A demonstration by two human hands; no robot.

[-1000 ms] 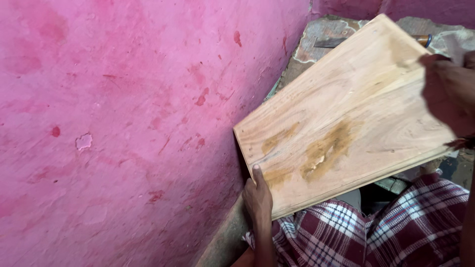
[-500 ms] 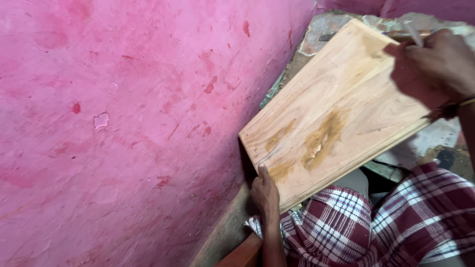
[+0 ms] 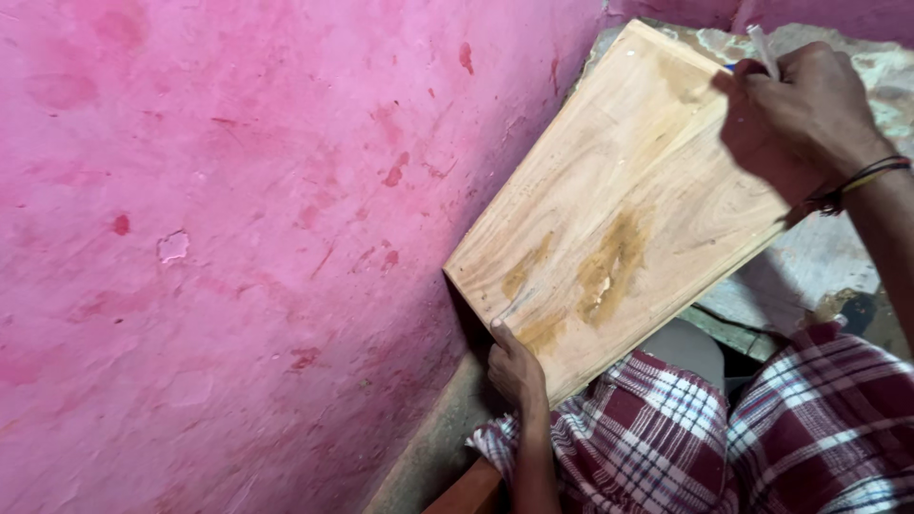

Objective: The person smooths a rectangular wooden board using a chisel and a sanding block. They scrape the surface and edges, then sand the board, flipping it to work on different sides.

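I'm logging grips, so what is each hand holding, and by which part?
Left hand grips the wooden board at its lower near edge. Right hand holds a thin white pen-like tool partway along its shaft.

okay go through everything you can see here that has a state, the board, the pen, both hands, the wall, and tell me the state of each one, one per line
Pale rectangular wooden board: tilted, lower edge over the lap, brown stains on its face.
Left hand: gripping the board's lower corner.
Right hand: closed around a pen at the board's upper part.
Thin white pen: held, upper end sticking up above the fingers.
Pink plastered wall: chipped and blotched.
Red and white checked cloth: draped over the lap.
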